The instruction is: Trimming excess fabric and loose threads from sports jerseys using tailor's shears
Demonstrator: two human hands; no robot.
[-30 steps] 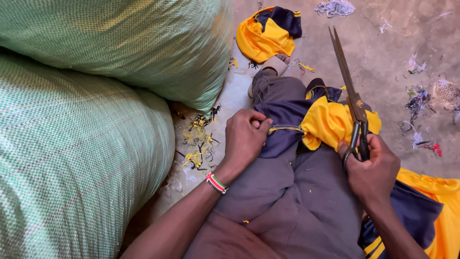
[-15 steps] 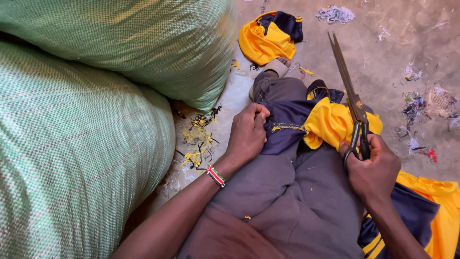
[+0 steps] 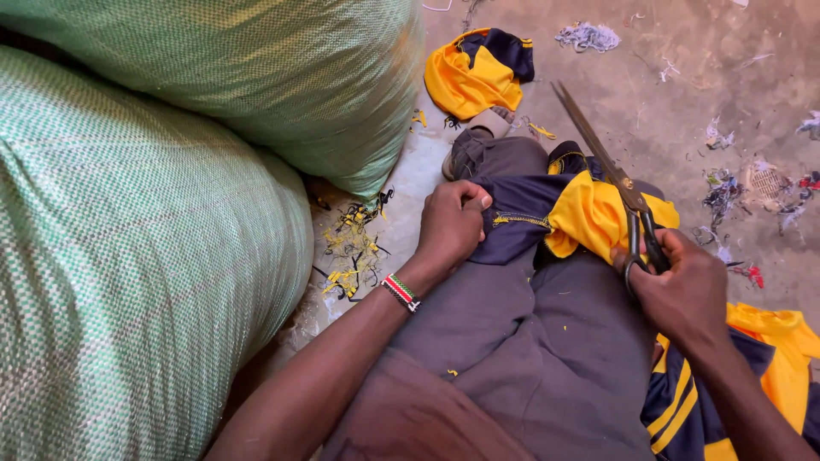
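Meanwhile green sacks (image 3: 154,256) bulge shut beside garment (image 3: 547,213), scissors (image 3: 628,205).

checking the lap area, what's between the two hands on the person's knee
In the head view, a bunched yellow and navy garment spans the stretch: the left hand pinches its navy edge, while the right hand holds long scissors against its yellow fold.

green sacks (image 3: 171,213) walling the left, littered floor (image 3: 683,111) open on the right
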